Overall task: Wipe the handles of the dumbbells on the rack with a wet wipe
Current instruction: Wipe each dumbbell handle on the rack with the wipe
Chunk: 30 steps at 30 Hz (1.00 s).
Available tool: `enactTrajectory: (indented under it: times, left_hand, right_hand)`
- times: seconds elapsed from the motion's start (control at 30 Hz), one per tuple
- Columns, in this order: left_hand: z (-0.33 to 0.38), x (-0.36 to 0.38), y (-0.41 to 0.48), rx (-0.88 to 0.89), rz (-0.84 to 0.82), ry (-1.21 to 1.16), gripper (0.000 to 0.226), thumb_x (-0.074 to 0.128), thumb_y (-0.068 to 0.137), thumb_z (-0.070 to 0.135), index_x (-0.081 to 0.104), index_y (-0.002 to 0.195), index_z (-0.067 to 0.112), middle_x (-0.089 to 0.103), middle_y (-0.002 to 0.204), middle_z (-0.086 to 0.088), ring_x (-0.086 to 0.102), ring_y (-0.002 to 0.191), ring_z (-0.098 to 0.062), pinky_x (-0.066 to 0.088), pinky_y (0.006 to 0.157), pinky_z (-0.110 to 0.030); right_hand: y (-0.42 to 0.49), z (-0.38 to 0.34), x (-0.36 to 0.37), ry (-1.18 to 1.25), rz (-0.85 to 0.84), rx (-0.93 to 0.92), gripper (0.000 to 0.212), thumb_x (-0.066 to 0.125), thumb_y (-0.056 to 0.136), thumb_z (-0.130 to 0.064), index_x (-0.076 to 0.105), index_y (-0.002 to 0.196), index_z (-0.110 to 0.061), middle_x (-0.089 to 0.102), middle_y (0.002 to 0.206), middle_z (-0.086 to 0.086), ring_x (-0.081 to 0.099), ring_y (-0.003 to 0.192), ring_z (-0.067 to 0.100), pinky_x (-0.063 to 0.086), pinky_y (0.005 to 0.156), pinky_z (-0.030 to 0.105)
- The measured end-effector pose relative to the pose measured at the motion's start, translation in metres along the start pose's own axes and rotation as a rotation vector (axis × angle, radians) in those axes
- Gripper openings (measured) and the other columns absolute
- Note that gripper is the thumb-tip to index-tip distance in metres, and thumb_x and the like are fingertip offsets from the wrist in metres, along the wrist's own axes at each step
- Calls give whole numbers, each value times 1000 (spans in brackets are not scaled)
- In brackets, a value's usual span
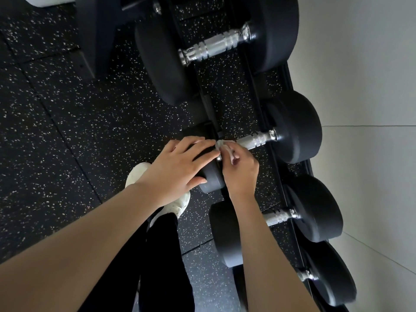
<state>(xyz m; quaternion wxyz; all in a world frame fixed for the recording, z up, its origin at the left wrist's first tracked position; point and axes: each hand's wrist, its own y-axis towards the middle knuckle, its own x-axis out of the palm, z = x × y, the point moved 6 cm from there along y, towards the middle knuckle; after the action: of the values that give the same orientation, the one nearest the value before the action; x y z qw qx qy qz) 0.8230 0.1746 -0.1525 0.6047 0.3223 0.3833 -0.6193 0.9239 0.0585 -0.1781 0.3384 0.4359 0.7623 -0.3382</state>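
Right hand point(240, 170) pinching a crumpled wet wipe point(221, 147) against the near end of the middle dumbbell's knurled chrome handle point(256, 139) on the rack point(280, 170); left hand point(180, 167), fingers point(198, 143) extended, resting on that dumbbell's near black head point(211, 180)

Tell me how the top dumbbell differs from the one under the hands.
The top dumbbell has much bigger heads than the wiped dumbbell. Its handle is bare; the wiped one's is partly covered by the right hand pinching a wipe, the left hand on its near head. Both have black heads and ridged metal handles.
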Motion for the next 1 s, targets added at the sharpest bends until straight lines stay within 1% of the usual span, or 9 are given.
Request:
enactTrajectory:
  times: [0.07, 0.1, 0.2, 0.27, 0.4, 0.63, 0.8, 0.93, 1.0]
  left_hand:
    - [0, 0, 0, 4, 2, -4, 70, 73, 73, 39, 46, 134, 19, 46, 140, -2, 43, 122, -26, 42, 87, -42]
    - [-1, 1, 0, 5, 0, -5, 70, 73, 73, 40, 46, 134, 19, 46, 140, -2, 43, 122, -26, 42, 87, -41]
    - [-2, 1, 0, -3, -8, -5, 68, 74, 72, 40, 49, 132, 19, 46, 140, -1, 42, 123, -26, 42, 87, -41]
    - [-2, 1, 0, -10, -8, -7, 68, 74, 72, 40, 51, 132, 19, 47, 139, -1, 42, 122, -25, 42, 87, -42]
    - [-2, 1, 0, -13, -6, -10, 67, 74, 72, 40, 52, 132, 19, 47, 140, -1, 42, 123, -26, 44, 87, -43]
    - [-2, 1, 0, -21, -2, -19, 68, 75, 71, 40, 52, 131, 20, 47, 139, 0, 41, 123, -26, 43, 87, -42]
    - [-2, 0, 0, -17, 0, -9, 68, 73, 72, 41, 51, 132, 21, 48, 139, 0, 42, 122, -26, 43, 86, -41]
    - [-2, 0, 0, -8, -3, -9, 69, 74, 72, 41, 49, 133, 20, 48, 139, -1, 44, 122, -27, 45, 87, -42]
    - [-2, 0, 1, -6, 5, -15, 68, 75, 71, 40, 51, 132, 20, 49, 138, -2, 45, 122, -28, 46, 86, -43]
  right_hand:
    - [-1, 0, 0, 8, -28, 3, 11, 63, 89, -24, 71, 96, -21, 70, 83, -4, 53, 61, 4, 38, 57, 9]
    - [-1, 0, 0, 5, -44, 11, 11, 63, 89, -25, 70, 96, -22, 69, 81, -4, 51, 60, 4, 38, 56, 10]
    - [4, -5, 3, -86, -124, 29, 13, 58, 91, -30, 69, 95, -24, 67, 74, -1, 54, 58, 14, 45, 56, 26]
    - [11, -10, 4, -160, -204, 58, 20, 54, 92, -38, 67, 96, -24, 68, 75, 3, 61, 66, 23, 50, 59, 33]
    - [25, -14, 7, -285, -304, 169, 33, 49, 91, -50, 64, 104, -23, 68, 88, 10, 63, 84, 30, 52, 68, 36]
    - [21, -15, 5, -327, -280, 194, 35, 47, 92, -52, 62, 106, -23, 67, 87, 12, 63, 86, 32, 45, 65, 33]
    - [24, -17, 4, -369, -260, 177, 33, 45, 94, -47, 61, 108, -20, 66, 88, 12, 62, 85, 32, 39, 63, 30]
    - [37, -14, -10, -388, -197, 200, 29, 49, 95, -39, 62, 103, -14, 66, 85, 11, 64, 79, 29, 49, 63, 33]
    - [47, -9, -23, -361, -161, 214, 28, 52, 94, -36, 64, 102, -12, 67, 84, 9, 64, 75, 25, 50, 60, 30]
